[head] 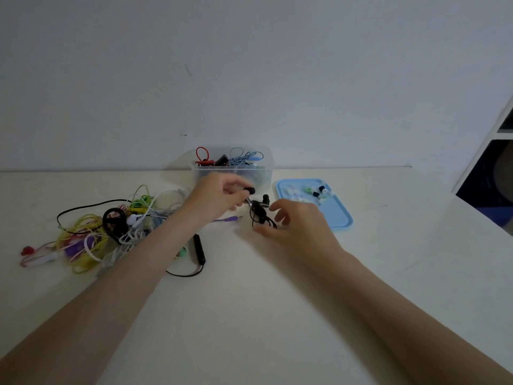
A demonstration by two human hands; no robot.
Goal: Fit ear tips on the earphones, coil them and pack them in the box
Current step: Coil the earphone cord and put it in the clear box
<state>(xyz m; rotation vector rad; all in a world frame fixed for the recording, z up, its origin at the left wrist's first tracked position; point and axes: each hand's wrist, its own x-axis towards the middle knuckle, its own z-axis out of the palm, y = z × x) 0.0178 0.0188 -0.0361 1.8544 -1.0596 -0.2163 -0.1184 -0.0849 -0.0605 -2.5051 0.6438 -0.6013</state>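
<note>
My left hand pinches one black earbud of a pair of black earphones, whose cable hangs in a small coil between my hands. The second earbud sticks up near the coil. My right hand hovers just right of the coil, fingers loosely curled, holding nothing that I can see. Behind my hands stands a clear plastic box with red, black and blue coiled earphones in it. A light blue tray to the right carries several loose white, green and black ear tips.
A tangled heap of earphones in yellow, green, white, red and black lies on the table at the left. A black inline remote with cable lies beside my left forearm. A purple jack plug lies under my left hand. A dark shelf unit stands at the far right.
</note>
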